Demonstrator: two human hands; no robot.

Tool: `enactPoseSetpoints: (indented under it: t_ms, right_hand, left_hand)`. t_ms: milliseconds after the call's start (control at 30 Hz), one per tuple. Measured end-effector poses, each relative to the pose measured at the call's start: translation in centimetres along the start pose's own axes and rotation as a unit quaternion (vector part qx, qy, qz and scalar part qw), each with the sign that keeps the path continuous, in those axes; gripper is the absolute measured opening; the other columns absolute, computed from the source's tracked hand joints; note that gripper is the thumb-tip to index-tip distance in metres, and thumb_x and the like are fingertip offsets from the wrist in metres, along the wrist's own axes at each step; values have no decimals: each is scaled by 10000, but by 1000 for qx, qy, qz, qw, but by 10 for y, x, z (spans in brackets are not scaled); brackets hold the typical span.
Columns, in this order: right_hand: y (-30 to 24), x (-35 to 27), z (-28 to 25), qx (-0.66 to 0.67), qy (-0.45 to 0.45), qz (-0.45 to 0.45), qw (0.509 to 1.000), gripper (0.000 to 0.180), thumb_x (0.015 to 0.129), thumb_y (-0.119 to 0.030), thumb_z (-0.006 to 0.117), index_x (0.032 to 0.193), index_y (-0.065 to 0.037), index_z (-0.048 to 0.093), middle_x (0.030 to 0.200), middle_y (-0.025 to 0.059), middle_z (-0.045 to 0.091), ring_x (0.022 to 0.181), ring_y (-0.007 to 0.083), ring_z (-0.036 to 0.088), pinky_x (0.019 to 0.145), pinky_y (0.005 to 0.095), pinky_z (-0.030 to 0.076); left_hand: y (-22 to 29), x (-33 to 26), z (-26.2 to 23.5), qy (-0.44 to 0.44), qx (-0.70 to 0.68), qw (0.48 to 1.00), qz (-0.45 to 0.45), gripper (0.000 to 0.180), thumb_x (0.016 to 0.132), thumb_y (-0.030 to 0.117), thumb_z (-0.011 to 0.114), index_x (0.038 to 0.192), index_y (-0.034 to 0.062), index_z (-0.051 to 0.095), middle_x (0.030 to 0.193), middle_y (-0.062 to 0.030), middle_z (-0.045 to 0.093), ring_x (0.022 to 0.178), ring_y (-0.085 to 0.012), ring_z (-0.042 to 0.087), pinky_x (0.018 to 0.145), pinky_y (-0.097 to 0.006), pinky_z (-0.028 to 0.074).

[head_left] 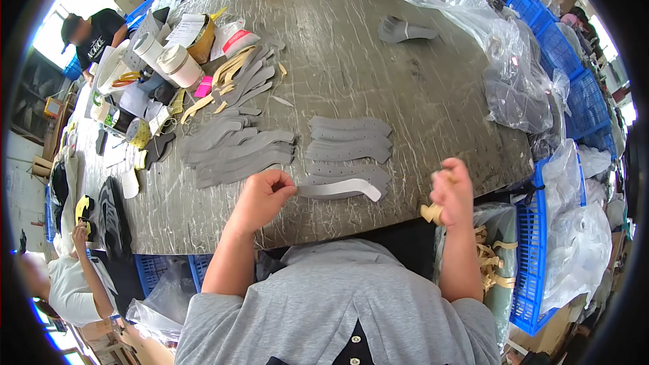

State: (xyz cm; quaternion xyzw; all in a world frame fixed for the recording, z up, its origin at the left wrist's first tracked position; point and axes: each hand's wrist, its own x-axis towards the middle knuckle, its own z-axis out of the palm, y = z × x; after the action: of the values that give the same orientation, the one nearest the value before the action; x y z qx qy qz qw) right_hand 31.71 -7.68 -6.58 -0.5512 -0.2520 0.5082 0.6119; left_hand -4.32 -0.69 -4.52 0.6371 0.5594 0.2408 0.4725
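My left hand (265, 197) is closed in a pinch on the left end of a curved strip (345, 188) whose pale side faces up. That strip lies over the nearest of several stacked rows of grey curved pieces with small holes (348, 140). Off to the right, past the table's near edge, my right hand (454, 192) is closed, its fingers a little blurred. A crumpled tan paper strip (431, 213) sticks out from it. Left of the rows lies a fanned pile of plain grey curved pieces (236, 149).
Below my right hand stands a bag (497, 263) with tan strips inside, beside a blue crate (531, 257). Clear plastic bags (517, 88) line the right edge. Cups (177, 64), tape and papers crowd the left. A small grey bundle (405, 30) lies farther off. Other people work around the table.
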Motion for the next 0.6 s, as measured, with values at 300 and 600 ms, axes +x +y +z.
enactPoseSetpoints:
  t_ms: [300,600]
  right_hand:
    - [42,-7,41,-111,-160,7,981,201,851,-39,709,987,-51,560,863,-33,541,814,40,503,714,201,426]
    - [63,-1,46,-317,-92,-61,942,193,797,-25,709,910,-2,554,793,71,628,735,111,579,674,292,493]
  left_hand:
    - [3,11,20,-33,32,999,27,76,807,64,689,819,-7,665,660,-12,599,614,-67,505,557,-254,418]
    - [-20,25,32,-31,63,997,-12,103,776,80,707,821,-10,689,647,-30,618,609,-82,523,565,-276,444]
